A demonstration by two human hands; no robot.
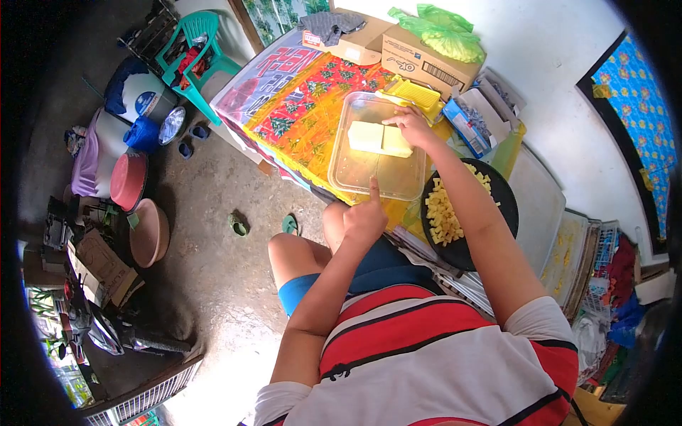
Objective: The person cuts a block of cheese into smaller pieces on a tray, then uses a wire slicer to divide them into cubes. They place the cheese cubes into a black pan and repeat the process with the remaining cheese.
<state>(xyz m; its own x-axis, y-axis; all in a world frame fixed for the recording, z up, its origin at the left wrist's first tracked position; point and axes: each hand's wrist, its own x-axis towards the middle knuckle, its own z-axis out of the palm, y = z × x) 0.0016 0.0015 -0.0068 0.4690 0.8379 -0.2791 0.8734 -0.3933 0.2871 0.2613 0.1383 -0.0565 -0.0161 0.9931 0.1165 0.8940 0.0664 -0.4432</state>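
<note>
A pale yellow block (365, 137) lies in a clear plastic container (342, 167), with a dark line across it parting it in two. A thin thread (377, 165) runs along that line and down toward me. My left hand (364, 219) is closed at the container's near edge, index finger stretched out, at the thread's near end. Over the block's far right side is my right hand (410, 128), its fingertips bent at the thread's far end. What its fingers pinch is partly hidden. A black round tray (506, 206) of small yellow cubes (442, 216) sits under my right forearm.
A yellow slotted plastic tool (412, 94) rests behind the container. Cardboard boxes (426, 59), a green plastic bag (440, 34) and a blue-and-white box (465, 128) stand at the back of the table. A green chair (195, 28) and basins (149, 231) are on the left.
</note>
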